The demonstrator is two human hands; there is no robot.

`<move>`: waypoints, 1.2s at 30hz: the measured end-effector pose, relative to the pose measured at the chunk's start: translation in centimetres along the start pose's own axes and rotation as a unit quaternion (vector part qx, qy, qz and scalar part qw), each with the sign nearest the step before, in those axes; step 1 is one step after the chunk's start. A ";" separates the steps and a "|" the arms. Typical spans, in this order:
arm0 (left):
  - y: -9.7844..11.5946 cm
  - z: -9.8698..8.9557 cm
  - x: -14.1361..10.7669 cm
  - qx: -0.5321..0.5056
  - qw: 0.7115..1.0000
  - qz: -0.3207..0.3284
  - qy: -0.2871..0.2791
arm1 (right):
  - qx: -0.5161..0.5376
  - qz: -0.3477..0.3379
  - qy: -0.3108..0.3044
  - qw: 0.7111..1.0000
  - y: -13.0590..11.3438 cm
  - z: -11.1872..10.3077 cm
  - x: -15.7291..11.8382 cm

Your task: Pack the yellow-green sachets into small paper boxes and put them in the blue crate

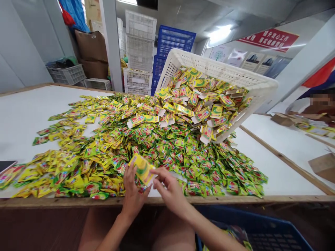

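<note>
A small yellow carton (142,168) with a green printed band is in my left hand (132,186), held by its lower left side just above the table's front edge. My right hand (169,188) is at the carton's right end, thumb and forefinger closed on its white end flap. Around both hands lie heaps of small sachets: yellow ones (104,153) mostly to the left, green ones (206,167) mostly to the right. Behind them, a white plastic crate (222,66) lies tipped toward me, with many similar cartons (183,108) spilling from it onto the sachets.
A wooden strip (282,153) divides the white table on the right. A blue crate (272,226) with packets stands below the front edge. Stacked white crates (140,42) and blue crates (174,38) stand behind. Another person is at the far right, near brown cardboard boxes (323,165).
</note>
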State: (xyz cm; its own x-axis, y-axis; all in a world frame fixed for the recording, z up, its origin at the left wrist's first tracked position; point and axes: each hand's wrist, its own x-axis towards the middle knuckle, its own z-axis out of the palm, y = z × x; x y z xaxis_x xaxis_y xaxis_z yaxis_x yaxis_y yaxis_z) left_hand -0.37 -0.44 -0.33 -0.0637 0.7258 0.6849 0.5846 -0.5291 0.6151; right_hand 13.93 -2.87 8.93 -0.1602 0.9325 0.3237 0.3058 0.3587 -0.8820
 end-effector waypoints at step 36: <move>-0.1 -1.0 -0.4 -0.045 0.999 0.024 0.015 | 0.074 0.121 0.158 0.977 8.3 -5.1 2.5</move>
State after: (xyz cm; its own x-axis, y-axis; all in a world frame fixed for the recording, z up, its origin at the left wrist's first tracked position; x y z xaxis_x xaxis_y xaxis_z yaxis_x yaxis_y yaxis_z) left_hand -1.24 -1.10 -0.29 -0.0613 0.6857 0.7253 0.5118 -0.6023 0.6126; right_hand 20.81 2.66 4.14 0.2048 0.9643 0.1679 0.1566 0.1371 -0.9781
